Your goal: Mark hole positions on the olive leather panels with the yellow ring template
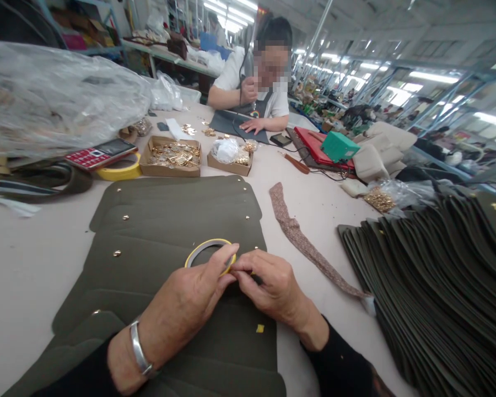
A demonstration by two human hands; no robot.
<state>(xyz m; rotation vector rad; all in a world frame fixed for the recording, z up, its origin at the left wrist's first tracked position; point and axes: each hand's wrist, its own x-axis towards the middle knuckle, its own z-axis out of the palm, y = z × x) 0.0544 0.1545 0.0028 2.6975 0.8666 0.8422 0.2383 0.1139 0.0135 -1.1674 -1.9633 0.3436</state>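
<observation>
My left hand (pixel 196 292) is closed around a thin roll of yellow tape (pixel 207 243), its ring standing up above my fingers. Beside it my right hand (pixel 268 281) pinches at the tape's edge, thumb and forefinger touching the roll; whether a strip is between them is hidden. Below both hands lie dark olive panels (pixel 157 220) fitted with small gold studs (pixel 117 253). One small yellow tape piece (pixel 260 328) sticks to the panel near my right wrist.
Cardboard boxes of gold metal parts (pixel 171 172) and bagged pieces (pixel 231 157) stand ahead. A phone (pixel 103 153) rests by a wider yellow tape roll (pixel 122 170). A brown fabric strip (pixel 301 242) and stacked olive panels (pixel 434 286) lie right. A co-worker (pixel 281 102) sits opposite.
</observation>
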